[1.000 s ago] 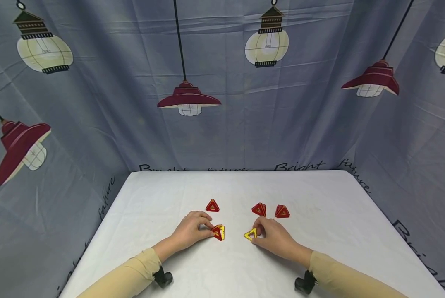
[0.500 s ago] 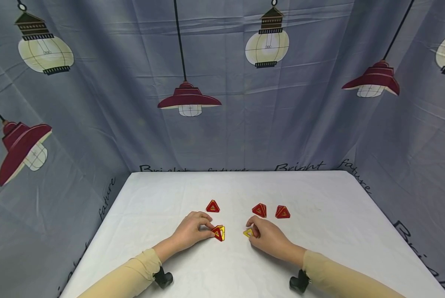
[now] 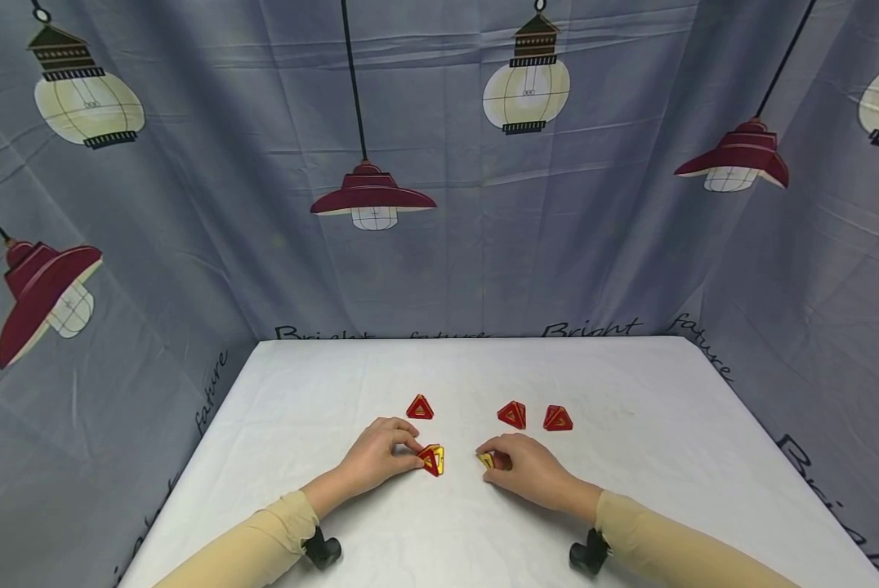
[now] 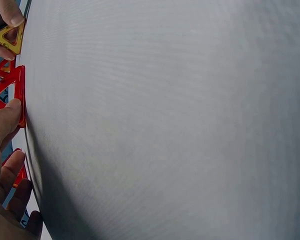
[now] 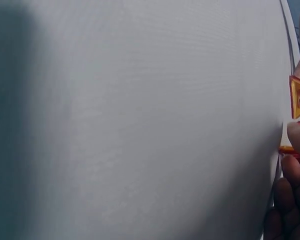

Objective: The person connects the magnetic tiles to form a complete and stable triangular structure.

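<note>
My left hand [image 3: 381,453] pinches the left side of a red-and-yellow magnetic tile pyramid [image 3: 432,461] low on the white table. In the left wrist view its red triangle frame [image 4: 21,82] stands by the thumb. My right hand [image 3: 531,469] pinches a yellow triangular magnetic tile [image 3: 487,461] between thumb and fingers, a short gap right of the pyramid. Fingers cover part of this tile in the head view; more of the yellow triangle [image 4: 17,40] shows in the left wrist view. The right wrist view catches the pyramid's yellow side [image 5: 294,100] at its edge.
Behind the hands stand three red tile pyramids: one at the left [image 3: 420,407], one in the middle [image 3: 512,414] and one at the right [image 3: 558,418]. A grey lamp-print curtain [image 3: 439,278] surrounds the white tabletop [image 3: 631,376] at the back and sides.
My right hand has shifted left toward the pyramid with the yellow tile, which now shows less between the fingers. The left hand and its pyramid stay where they were.
</note>
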`<state>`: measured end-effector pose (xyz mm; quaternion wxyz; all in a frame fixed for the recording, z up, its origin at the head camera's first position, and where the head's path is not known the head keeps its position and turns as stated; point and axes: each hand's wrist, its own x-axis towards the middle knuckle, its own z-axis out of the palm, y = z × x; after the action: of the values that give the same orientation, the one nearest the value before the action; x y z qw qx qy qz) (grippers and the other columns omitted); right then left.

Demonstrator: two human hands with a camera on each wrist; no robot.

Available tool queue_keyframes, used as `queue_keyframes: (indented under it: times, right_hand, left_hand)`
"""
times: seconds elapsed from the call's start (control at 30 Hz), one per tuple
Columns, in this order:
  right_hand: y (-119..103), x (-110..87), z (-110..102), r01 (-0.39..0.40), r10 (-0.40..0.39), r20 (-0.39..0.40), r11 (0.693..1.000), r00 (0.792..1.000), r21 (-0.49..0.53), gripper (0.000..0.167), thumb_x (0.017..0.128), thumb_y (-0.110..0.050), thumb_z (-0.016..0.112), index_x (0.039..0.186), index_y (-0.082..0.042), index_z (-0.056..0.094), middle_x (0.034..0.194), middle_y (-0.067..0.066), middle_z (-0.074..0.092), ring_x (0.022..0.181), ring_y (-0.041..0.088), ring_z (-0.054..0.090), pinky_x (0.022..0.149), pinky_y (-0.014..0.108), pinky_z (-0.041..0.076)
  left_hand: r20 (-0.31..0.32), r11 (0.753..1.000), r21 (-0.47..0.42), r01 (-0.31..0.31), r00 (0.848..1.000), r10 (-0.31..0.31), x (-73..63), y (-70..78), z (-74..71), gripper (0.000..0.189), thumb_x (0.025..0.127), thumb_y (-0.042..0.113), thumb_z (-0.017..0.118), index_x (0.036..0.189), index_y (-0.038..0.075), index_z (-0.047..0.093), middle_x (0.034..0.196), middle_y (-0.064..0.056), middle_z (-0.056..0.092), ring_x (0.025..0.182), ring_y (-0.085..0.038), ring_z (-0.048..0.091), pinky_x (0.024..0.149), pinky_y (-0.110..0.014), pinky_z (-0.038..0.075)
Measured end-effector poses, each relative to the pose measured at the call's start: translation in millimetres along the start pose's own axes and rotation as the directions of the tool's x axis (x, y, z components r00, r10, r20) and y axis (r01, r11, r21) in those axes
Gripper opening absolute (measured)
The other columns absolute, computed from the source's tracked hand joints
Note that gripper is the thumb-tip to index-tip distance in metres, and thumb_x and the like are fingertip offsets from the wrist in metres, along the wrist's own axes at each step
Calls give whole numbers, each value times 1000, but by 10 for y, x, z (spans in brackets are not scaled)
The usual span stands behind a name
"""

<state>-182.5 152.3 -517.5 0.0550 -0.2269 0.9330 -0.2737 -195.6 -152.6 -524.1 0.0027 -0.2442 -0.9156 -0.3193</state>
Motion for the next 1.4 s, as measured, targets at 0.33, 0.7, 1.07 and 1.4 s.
queue_keyframes:
  times: [0.33, 0.7, 1.07, 1.4]
  right_hand:
    - [20, 4, -21, 12, -12, 38, 1000, 999, 1, 37, 85, -22, 82, 121, -21, 73, 79, -13, 54, 80, 9, 50, 70, 29, 42]
    - [-11, -22, -72, 30, -29, 80, 999, 996, -11, 39, 88, -17, 77, 127, -19, 72, 83, -14, 54, 85, 10, 50, 73, 29, 44]
    - [28, -19, -65, 37, -41, 83, 998, 996, 48, 41, 88, -22, 82, 127, -17, 72, 83, -14, 55, 84, 9, 51, 75, 30, 45]
    - [52, 11, -27, 16, -18, 59, 999, 998, 44, 41, 86, -25, 83, 125, -18, 73, 80, -14, 55, 83, 9, 51, 73, 28, 44]
  left_hand:
    - [-3, 1000, -11, -3, 1000, 3, -3, 13, -8, 12, 87, 29, 83, 97, 23, 81, 119, 4, 66, 119, -22, 54, 102, -50, 42]
    - [-10, 1000, -19, -16, 1000, 16, -3, 14, -13, 11, 86, 28, 83, 95, 22, 81, 118, 2, 66, 118, -24, 55, 101, -52, 42]
    - [-16, 1000, -16, -26, 1000, 25, -12, 26, -18, 11, 87, 30, 83, 95, 24, 81, 118, 3, 66, 117, -24, 55, 100, -51, 43]
    - [-26, 999, 1, -32, 999, 32, -5, 22, 4, 11, 87, 29, 83, 95, 23, 81, 117, 2, 67, 116, -24, 55, 99, -51, 43]
